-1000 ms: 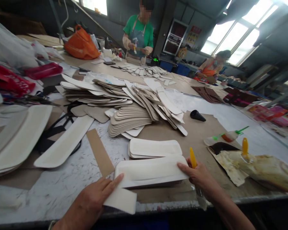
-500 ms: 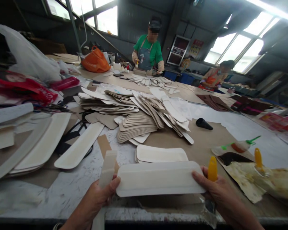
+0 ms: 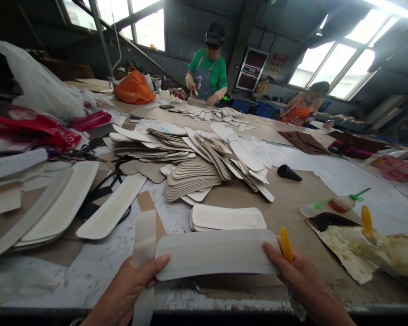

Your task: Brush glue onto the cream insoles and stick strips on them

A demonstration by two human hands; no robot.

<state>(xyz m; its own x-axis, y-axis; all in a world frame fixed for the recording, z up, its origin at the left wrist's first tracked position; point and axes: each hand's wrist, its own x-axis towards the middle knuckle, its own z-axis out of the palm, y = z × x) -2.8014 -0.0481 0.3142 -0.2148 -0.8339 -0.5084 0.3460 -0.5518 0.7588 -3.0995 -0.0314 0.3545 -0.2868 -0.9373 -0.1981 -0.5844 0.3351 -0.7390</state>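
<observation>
A long white padded panel [image 3: 217, 251] is held just above the table's near edge, between both my hands. My left hand [image 3: 132, 283] pinches its left end and also grips a narrow pale strip [image 3: 143, 244] that stands upright through the fist. My right hand [image 3: 292, 274] holds the panel's right end, with a yellow-handled tool [image 3: 286, 244] sticking up between its fingers. Behind the panel lies a small stack of similar white panels [image 3: 227, 218].
Fanned piles of beige and white cut pieces [image 3: 197, 158] cover the table's middle. Larger white panels [image 3: 112, 207] lie at left. Glue bottles [image 3: 343, 203] and a stained sheet [image 3: 353, 246] sit at right, a black cone [image 3: 288, 173] beyond. A person in green [image 3: 209, 74] works at the far end; another person [image 3: 304, 104] is at the far right.
The panel went from lying on the table to being lifted between both hands. My left hand took up the pale piece, and it now stands upright in the fist.
</observation>
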